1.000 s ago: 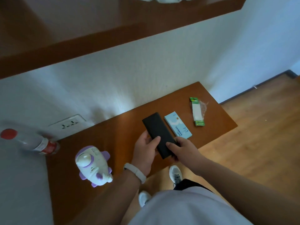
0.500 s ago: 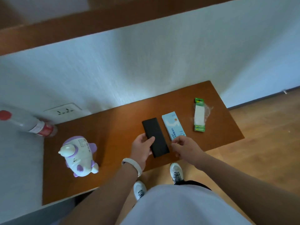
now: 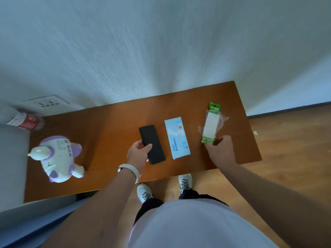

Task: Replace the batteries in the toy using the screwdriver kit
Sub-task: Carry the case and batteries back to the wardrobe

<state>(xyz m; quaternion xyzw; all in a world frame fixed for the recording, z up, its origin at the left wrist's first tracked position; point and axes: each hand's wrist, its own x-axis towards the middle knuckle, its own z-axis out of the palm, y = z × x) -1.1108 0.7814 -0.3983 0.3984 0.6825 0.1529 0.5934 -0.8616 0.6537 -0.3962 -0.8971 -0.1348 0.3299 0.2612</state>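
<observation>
At far left, against the wall: a plastic bottle [image 3: 25, 120] with a red label lies on its side, below a white wall socket [image 3: 47, 104].
Table [image 3: 111, 122]: brown wood, set against the white wall.
Toy [image 3: 57, 158]: white and purple, lying on the left part of the table, well apart from both hands.
Left hand [image 3: 137, 153]: white wristband [image 3: 129, 169] on the wrist; thumb across the top of the black case, fingers curled at its left edge, gripping it.
Black case [image 3: 152, 144]: flat and oblong, lying at table centre.
Blue box [image 3: 177, 138]: light blue, printed, lying flat just right of the black case; no hand touches it.
Battery pack [image 3: 211, 126]: green card with clear wrap, lying right of the blue box.
Right hand [image 3: 219, 149]: fingers and thumb closed on the near green end of the battery pack.
</observation>
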